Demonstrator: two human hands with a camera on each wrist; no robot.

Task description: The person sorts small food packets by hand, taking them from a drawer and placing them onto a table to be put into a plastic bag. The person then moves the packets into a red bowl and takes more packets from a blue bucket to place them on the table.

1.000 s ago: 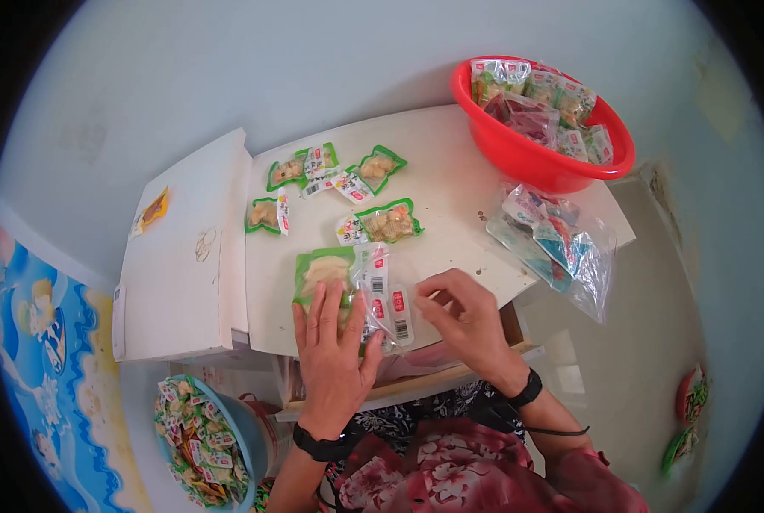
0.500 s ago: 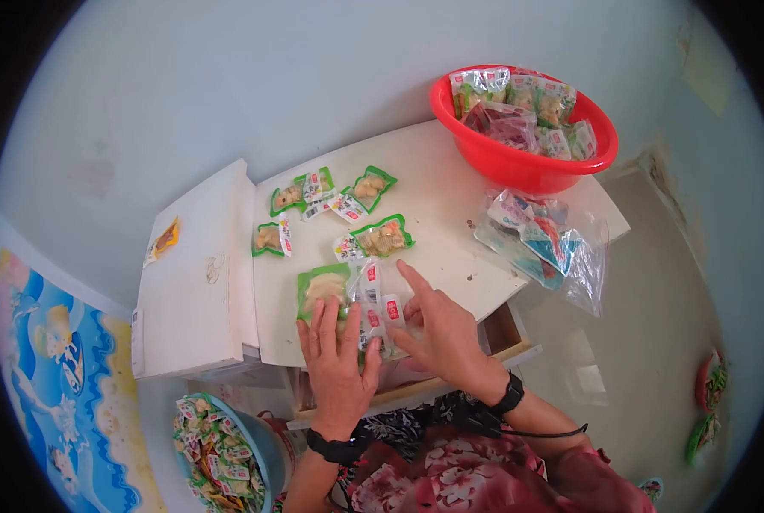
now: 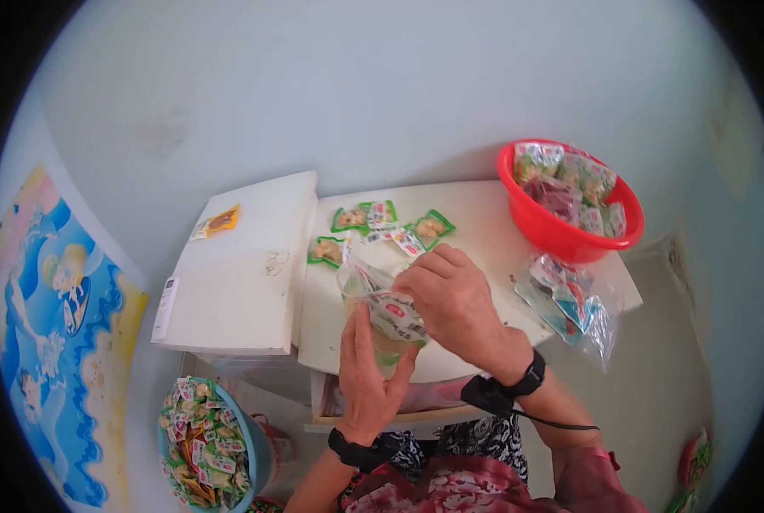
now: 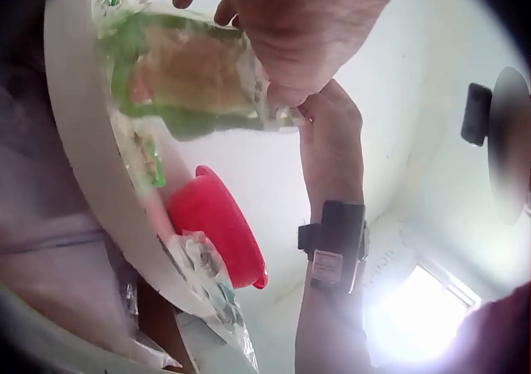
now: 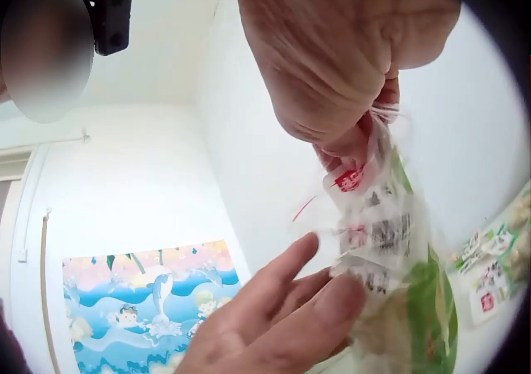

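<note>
A clear plastic bag (image 3: 390,318) with green-and-white snack packets inside stands tilted up at the table's front. My right hand (image 3: 452,299) pinches its upper edge between curled fingers, and the right wrist view shows the plastic (image 5: 373,216) bunched there. Against the bag's near side rests my left hand (image 3: 369,385), its fingers straight and pointing up, the thumb spread to the right. The left wrist view shows the bag's green-edged packet (image 4: 187,75) beside the left palm. Small green-edged snack packets (image 3: 329,250) lie just behind the bag.
At the back right stands a red basin (image 3: 561,238) of packets, with flat clear bags (image 3: 561,299) in front of it. A raised white panel (image 3: 236,291) carries an orange packet (image 3: 222,220). Below left is a blue tub (image 3: 260,453) full of packets. A drawer (image 3: 373,417) juts from the table.
The bag, lying flat under the left hand before, is now tilted up. My right hand has moved from beside it to its upper edge and taken hold. The head view has shifted.
</note>
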